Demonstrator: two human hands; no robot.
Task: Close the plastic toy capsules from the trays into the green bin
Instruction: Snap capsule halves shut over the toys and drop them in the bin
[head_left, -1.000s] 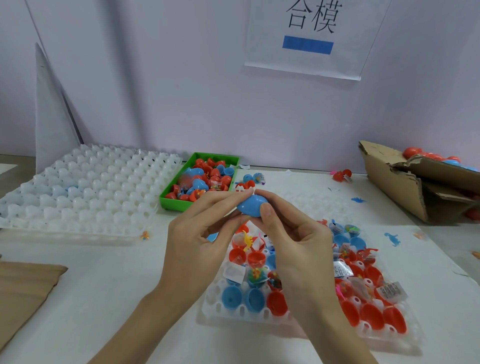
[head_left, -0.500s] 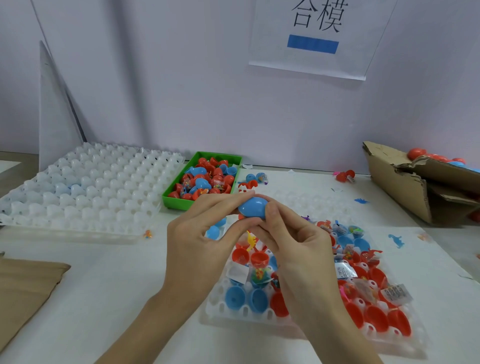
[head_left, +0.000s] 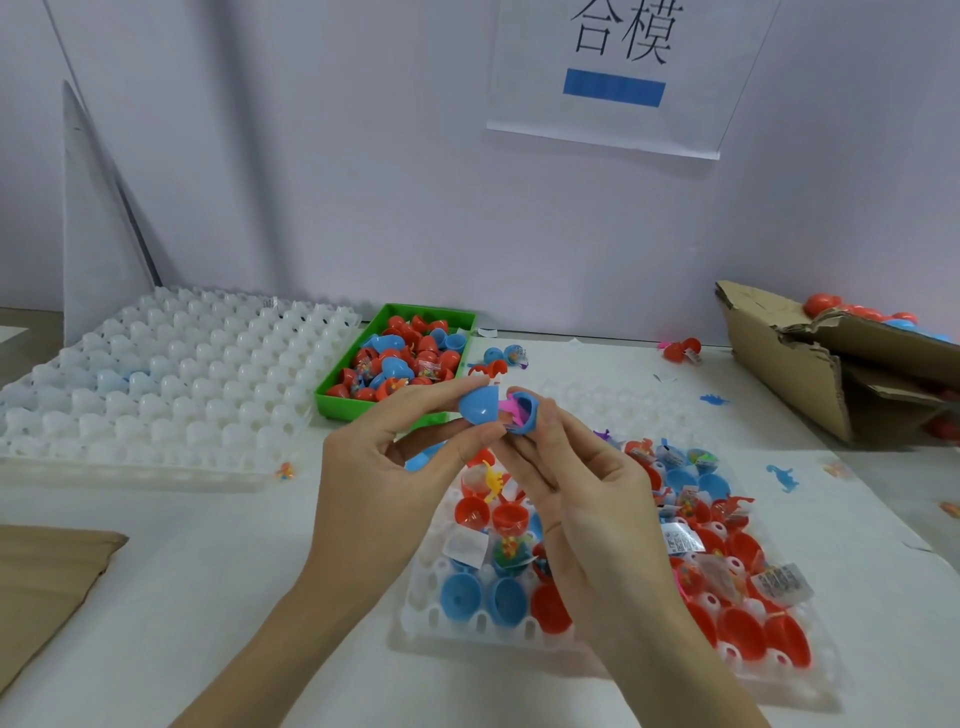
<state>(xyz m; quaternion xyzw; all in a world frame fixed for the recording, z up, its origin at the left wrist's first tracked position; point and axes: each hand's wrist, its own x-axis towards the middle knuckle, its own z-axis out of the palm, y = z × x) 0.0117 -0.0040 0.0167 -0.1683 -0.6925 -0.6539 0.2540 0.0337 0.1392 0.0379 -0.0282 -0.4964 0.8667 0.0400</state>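
Note:
A blue capsule is split in two halves above the white tray (head_left: 431, 618). My left hand (head_left: 384, 467) pinches the blue cap half (head_left: 475, 405) between thumb and fingers. My right hand (head_left: 587, 499) holds the other blue half (head_left: 527, 413), with a pink toy sticking out of it. The halves touch at one edge and gape apart. In the tray below lie several open red and blue halves with small toys and packets. The green bin (head_left: 332, 402) stands behind my left hand, filled with red and blue capsules.
A large white tray (head_left: 156, 374) with hollow cells lies at the left. A torn cardboard box (head_left: 779, 364) with red capsules sits at the right. Loose capsules (head_left: 506, 356) and small blue toy figures (head_left: 782, 475) lie on the table. Brown cardboard (head_left: 47, 582) is at the near left.
The blue capsule, held together between both hands before, has come apart into two halves, showing a pink toy inside. The view has shifted slightly.

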